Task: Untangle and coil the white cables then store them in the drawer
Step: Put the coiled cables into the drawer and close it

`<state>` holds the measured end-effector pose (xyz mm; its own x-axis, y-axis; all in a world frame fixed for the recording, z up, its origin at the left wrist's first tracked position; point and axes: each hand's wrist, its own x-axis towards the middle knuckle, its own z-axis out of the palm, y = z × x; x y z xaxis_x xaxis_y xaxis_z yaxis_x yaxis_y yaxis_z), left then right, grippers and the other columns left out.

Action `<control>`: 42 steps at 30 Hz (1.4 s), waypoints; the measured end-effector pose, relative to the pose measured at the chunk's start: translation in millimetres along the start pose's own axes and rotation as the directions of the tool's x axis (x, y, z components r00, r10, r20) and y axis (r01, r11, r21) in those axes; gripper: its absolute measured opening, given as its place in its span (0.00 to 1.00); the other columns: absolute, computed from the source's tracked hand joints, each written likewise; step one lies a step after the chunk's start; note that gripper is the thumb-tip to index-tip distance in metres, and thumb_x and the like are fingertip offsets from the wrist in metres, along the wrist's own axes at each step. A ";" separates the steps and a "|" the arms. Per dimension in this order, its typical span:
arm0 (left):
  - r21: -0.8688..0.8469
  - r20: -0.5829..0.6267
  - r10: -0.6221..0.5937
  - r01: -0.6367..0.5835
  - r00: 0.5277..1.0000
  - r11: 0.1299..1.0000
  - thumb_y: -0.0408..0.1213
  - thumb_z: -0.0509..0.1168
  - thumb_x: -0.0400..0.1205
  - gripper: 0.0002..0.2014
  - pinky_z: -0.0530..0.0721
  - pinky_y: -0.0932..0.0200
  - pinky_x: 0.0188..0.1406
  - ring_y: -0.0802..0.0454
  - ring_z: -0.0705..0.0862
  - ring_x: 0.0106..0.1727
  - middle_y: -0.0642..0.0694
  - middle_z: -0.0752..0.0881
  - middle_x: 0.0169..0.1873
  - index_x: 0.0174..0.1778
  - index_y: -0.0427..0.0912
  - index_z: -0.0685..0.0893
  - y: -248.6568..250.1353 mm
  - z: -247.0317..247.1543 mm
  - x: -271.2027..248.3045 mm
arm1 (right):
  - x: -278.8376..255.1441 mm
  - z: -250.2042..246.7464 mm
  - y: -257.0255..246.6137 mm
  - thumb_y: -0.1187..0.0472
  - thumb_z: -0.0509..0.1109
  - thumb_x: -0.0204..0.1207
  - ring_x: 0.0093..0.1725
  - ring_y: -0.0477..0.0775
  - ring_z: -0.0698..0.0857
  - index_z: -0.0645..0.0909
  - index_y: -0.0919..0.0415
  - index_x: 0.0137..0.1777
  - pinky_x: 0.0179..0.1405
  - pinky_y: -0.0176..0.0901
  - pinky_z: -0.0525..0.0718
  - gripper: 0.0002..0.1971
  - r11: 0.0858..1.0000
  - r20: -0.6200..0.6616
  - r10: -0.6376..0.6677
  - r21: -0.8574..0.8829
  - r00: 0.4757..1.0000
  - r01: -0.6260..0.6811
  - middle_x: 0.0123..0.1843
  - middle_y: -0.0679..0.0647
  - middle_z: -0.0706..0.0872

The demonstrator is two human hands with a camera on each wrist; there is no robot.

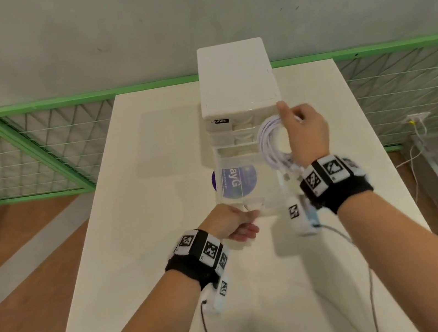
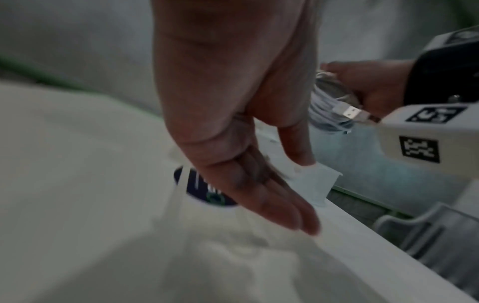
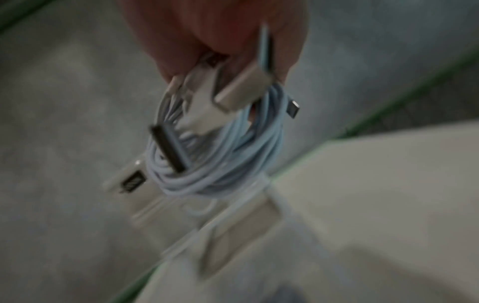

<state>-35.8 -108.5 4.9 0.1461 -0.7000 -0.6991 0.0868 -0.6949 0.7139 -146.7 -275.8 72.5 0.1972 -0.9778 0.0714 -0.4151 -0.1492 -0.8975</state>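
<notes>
Drawer unit [image 1: 235,82] sits at the far side of the tabletop [image 1: 142,236], and its bottom drawer [image 1: 250,207] is pulled out toward you. It's clear plastic — through it a round blue-purple sticker [image 1: 236,181] shows; whether that lies in the drawer or under it, can't tell. No cables in the drawer.

Your right hand [image 1: 306,133] has its grip closed on the coil [image 1: 272,142] of white cables, fingers curled round the loops, thumb up. The coil hangs above the drawer's right rear corner, just in front of the unit's upper drawers. A USB plug [image 2: 356,113] sticks out of the bundle; the right wrist view shows more plugs, blurred.

Your left hand [image 1: 234,222] is at the drawer's front edge — fingers nearly straight, thumb on the pull tab [image 2: 314,180], nothing held.

Green mesh fence [image 1: 35,150] stands behind the tabletop.
</notes>
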 end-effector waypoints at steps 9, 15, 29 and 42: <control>0.753 -0.192 0.692 -0.348 0.695 0.559 0.51 0.69 0.78 0.15 0.76 0.61 0.47 0.53 0.80 0.47 0.49 0.83 0.46 0.51 0.43 0.82 44.0 -20.9 -15.5 | -24.7 72.1 32.6 0.38 0.58 0.77 0.41 0.57 0.82 0.78 0.60 0.45 0.45 0.52 0.80 0.24 0.955 0.208 0.258 0.095 0.944 -0.282 0.37 0.54 0.82; 0.919 -0.120 0.539 -0.112 0.834 0.379 0.70 0.62 0.71 0.50 0.49 0.40 0.80 0.42 0.53 0.83 0.40 0.54 0.83 0.82 0.43 0.54 39.7 -4.8 25.6 | -17.7 75.0 38.3 0.43 0.55 0.81 0.49 0.62 0.83 0.81 0.67 0.54 0.53 0.51 0.80 0.26 0.936 0.351 0.334 -0.016 0.875 -0.351 0.51 0.65 0.85; 0.986 -0.147 0.546 0.076 0.825 0.150 0.59 0.62 0.77 0.43 0.72 0.44 0.60 0.38 0.80 0.60 0.35 0.71 0.70 0.77 0.31 0.59 57.8 16.6 55.3 | -12.6 55.4 32.5 0.66 0.52 0.83 0.55 0.65 0.83 0.75 0.68 0.62 0.46 0.48 0.77 0.14 0.778 0.430 0.044 -0.581 0.902 0.239 0.56 0.66 0.85; 0.995 -0.014 0.538 -0.040 0.843 0.088 0.33 0.65 0.80 0.35 0.64 0.42 0.76 0.34 0.58 0.81 0.33 0.51 0.83 0.81 0.35 0.54 59.7 9.3 55.9 | -22.5 34.2 56.6 0.58 0.75 0.69 0.39 0.62 0.81 0.84 0.58 0.48 0.34 0.47 0.74 0.09 0.572 0.362 -0.314 -0.665 0.878 0.479 0.31 0.54 0.88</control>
<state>-31.6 -190.7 8.1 0.1838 -0.9614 -0.2046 -0.9789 -0.1978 0.0503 -144.2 -257.2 5.3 0.6250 -0.7579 0.1870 -0.7339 -0.6522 -0.1899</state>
